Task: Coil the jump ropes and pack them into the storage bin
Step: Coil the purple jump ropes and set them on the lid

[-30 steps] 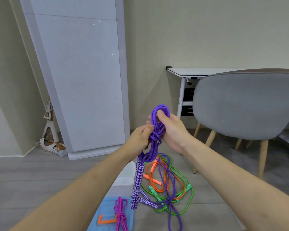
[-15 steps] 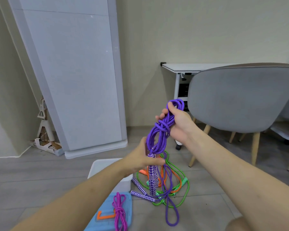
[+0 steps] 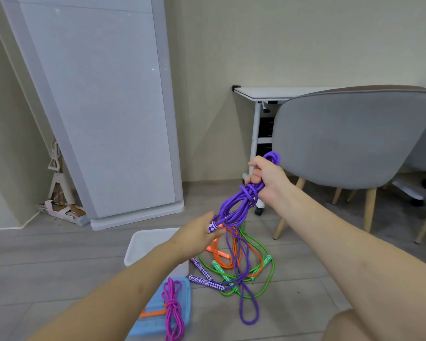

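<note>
Purple coil [image 3: 241, 203] gripped at top by right hand [image 3: 266, 179], handle end pinched by left hand [image 3: 202, 233]; wrap to be held tight until lowered into white bin [image 3: 143, 244].

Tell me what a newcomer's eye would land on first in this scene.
First, the purple coiled rope held up mid-frame: the right hand grips its knotted top while the left hand holds its checkered handles. Below it, a bright tangle of orange, green and purple ropes sprawls on the floor beside the white bin. At the bottom, a tied magenta rope lies on a blue lid.
</note>
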A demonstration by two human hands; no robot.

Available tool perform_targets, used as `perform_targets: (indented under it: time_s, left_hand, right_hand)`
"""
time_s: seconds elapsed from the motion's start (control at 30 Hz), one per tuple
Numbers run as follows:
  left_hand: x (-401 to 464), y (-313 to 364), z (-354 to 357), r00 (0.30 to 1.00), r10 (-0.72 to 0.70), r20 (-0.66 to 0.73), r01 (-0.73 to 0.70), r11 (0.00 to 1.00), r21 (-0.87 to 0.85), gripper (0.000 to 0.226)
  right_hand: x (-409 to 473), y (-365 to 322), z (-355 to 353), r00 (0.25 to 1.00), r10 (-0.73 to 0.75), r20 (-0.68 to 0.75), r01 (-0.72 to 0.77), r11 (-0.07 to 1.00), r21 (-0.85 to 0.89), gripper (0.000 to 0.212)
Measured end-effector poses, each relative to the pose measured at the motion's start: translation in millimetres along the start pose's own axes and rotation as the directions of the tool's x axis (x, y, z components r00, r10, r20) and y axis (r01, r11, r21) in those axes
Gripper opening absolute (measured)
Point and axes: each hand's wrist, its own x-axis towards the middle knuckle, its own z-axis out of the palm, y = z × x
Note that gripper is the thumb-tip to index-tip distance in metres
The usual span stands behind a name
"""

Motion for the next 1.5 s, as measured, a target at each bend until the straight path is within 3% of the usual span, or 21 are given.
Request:
perform_targets:
  time_s: [0.17, 0.27, 0.4, 0.53, 0.63, 0.8, 0.9, 1.07, 1.2, 1.3, 1.43, 1.5]
  left_hand:
    - [-2.2, -5.5, -0.3, 0.999, 0.008, 0.042, -0.011, 0.998, 0.07, 0.032]
    - [-1.4, -6.6, 4.2, 0.998, 0.027, 0.051, -0.029, 0.999, 0.026, 0.029]
    - [0.2, -1.2, 11.6, 0.999, 0.03, -0.034, -0.037, 0.975, -0.217, 0.017]
    - [3.7, 7.1, 11.8, 0.981, -0.057, -0.187, -0.037, 0.887, -0.461, 0.017]
    - [8.0, 10.5, 7.2, 0.968, -0.123, -0.219, -0.023, 0.825, -0.564, 0.019]
    - [9.3, 11.1, -3.0, 0.95, -0.136, -0.282, -0.045, 0.832, -0.553, 0.018]
    - [9.9, 8.1, -8.5, 0.944, -0.15, -0.294, -0.039, 0.833, -0.552, 0.016]
    - [6.9, -10.7, -10.8, 0.969, -0.198, -0.147, 0.087, 0.833, -0.546, 0.022]
    - [5.0, -8.6, -9.7, 0.978, -0.178, -0.105, 0.097, 0.844, -0.527, 0.024]
    - [6.4, -10.2, -14.8, 0.98, -0.171, -0.105, 0.096, 0.858, -0.504, 0.023]
    - [6.4, -17.0, -23.6, 0.975, -0.192, -0.107, 0.12, 0.871, -0.476, 0.022]
    - [5.6, -17.4, -24.5, 0.973, -0.203, -0.109, 0.13, 0.874, -0.468, 0.022]
  right_hand:
    - [7.2, -7.8, -4.4, 0.999, -0.047, -0.02, 0.046, 0.999, -0.02, 0.038]
    - [12.3, -7.0, -1.4, 0.997, -0.065, 0.028, 0.067, 0.995, -0.069, 0.042]
    - [21.4, -5.4, -2.1, 0.99, -0.062, 0.124, 0.063, 0.998, -0.01, 0.039]
    - [21.5, 5.0, 1.8, 0.973, -0.022, 0.228, 0.02, 1.0, 0.011, 0.02]
    - [24.8, 7.2, 6.3, 0.979, -0.034, 0.203, 0.03, 0.999, 0.019, 0.031]
    - [28.1, 3.5, 4.3, 0.984, -0.157, 0.08, 0.168, 0.973, -0.157, 0.027]
    - [24.8, -1.1, -3.5, 0.987, -0.119, 0.104, 0.135, 0.976, -0.172, 0.024]
    - [17.4, -10.6, -11.0, 0.974, -0.008, 0.224, 0.018, 0.999, -0.041, 0.032]
    - [3.4, -15.9, -6.8, 0.958, 0.017, 0.287, 0.011, 0.995, -0.096, 0.039]
    - [-5.8, -22.3, -6.1, 0.944, 0.028, 0.328, -0.008, 0.998, -0.061, 0.035]
    - [-12.9, -25.0, -5.5, 0.941, 0.058, 0.334, -0.093, 0.992, 0.088, 0.015]
    - [-14.6, -23.3, -4.4, 0.925, 0.073, 0.373, -0.122, 0.987, 0.108, 0.021]
